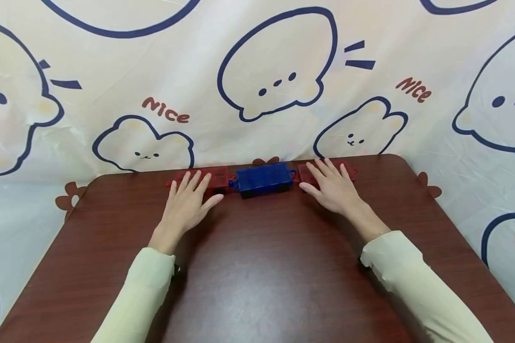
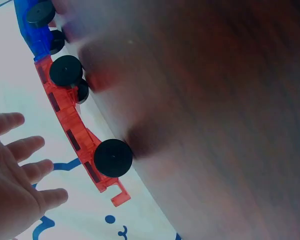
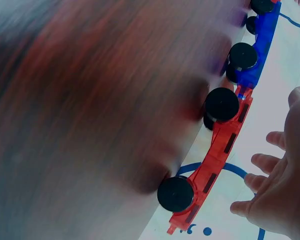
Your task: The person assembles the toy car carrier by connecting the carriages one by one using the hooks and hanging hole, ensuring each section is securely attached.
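Note:
Three see-through toy train cars on black wheels stand in a row along the table's far edge. A blue car (image 1: 263,177) is in the middle, linked end to end with a left red car (image 1: 219,177) (image 2: 72,120) and a right red car (image 1: 303,173) (image 3: 221,145). Over the left red car my left hand (image 1: 184,205) (image 2: 10,185) is held with fingers spread. My right hand (image 1: 336,190) (image 3: 285,180) is likewise spread over the right red car. Both wrist views show a gap between the fingers and the cars. Neither hand holds anything.
The dark brown wooden table (image 1: 257,267) has rounded far corners. Right behind the cars hangs a pale cloth (image 1: 257,138) printed with blue-outlined cartoon figures, and it also runs along both sides of the table.

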Motion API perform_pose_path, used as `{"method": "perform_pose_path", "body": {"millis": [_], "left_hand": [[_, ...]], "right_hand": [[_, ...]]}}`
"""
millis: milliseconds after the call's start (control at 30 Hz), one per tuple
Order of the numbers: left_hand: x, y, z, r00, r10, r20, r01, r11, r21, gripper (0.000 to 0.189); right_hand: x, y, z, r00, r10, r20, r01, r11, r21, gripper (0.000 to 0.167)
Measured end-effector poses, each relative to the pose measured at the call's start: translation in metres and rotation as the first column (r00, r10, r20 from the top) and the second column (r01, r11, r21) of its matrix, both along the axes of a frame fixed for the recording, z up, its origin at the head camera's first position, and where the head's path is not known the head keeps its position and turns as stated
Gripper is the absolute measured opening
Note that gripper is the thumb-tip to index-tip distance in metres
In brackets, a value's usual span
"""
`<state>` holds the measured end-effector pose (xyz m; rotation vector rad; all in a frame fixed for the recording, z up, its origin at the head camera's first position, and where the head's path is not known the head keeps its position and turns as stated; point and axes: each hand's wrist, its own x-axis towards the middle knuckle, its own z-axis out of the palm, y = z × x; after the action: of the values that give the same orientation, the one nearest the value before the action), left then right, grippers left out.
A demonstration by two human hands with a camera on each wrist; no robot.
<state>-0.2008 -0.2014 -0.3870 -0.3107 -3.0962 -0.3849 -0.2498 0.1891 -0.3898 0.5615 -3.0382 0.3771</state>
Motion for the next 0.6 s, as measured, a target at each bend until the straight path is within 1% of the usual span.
{"method": "perform_pose_path", "body": {"millis": [267,600], "left_hand": [[-0.003,-0.006,-0.001,1.0,-0.004,-0.019,0.004,1.0,-0.001,0.086],[-0.005,-0.011,-0.004,0.999,0.001,-0.046,-0.002,1.0,-0.008,0.085]], "right_hand": [[-0.002,-0.016,0.003,0.999,0.038,-0.016,-0.038,0.999,-0.006,0.079],[-0.007,-0.032,0.001,0.993,0.105,-0.05,-0.104,0.994,0.024,0.073]]}}
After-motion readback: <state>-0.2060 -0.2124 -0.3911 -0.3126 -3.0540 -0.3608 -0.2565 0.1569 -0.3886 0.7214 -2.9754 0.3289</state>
